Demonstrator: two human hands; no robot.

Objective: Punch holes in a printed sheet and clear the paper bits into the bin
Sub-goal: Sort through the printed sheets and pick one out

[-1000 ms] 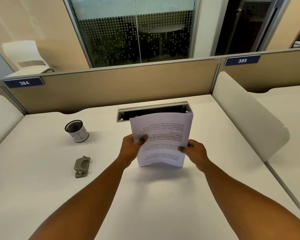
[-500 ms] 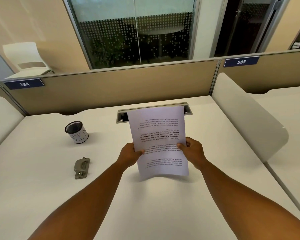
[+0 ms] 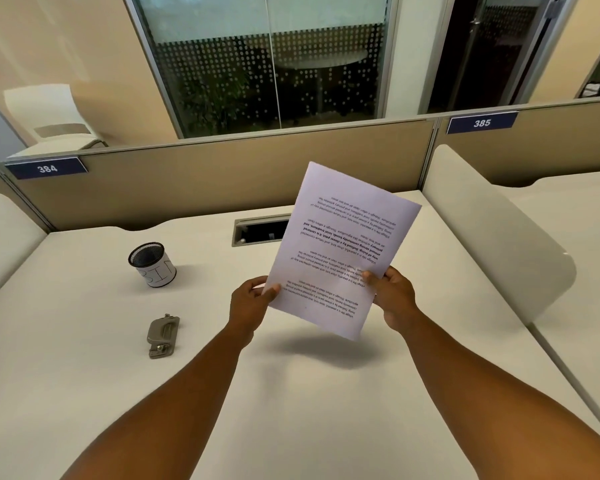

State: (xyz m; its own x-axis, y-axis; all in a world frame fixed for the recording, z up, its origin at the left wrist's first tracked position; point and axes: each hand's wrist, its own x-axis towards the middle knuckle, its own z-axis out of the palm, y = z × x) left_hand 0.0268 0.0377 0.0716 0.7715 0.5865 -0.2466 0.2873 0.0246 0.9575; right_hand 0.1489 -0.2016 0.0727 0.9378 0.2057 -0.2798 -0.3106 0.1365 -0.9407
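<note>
You hold a printed sheet point(image 3: 340, 251) up off the white desk point(image 3: 291, 393) with both hands. Your left hand point(image 3: 252, 303) pinches its lower left edge, thumb on the face; your right hand point(image 3: 394, 294) grips the lower right edge. The sheet is tilted clockwise, its text upside down to you, and its top covers part of the cable slot point(image 3: 260, 230) at the back of the desk. To your left a grey hole punch point(image 3: 163, 336) lies flat on the desk. Behind it stands a black mesh cup point(image 3: 152, 264) wrapped in a paper label marked "BIN". The partition's number plates read 384 point(image 3: 47, 168) and 385 point(image 3: 481, 123).
</note>
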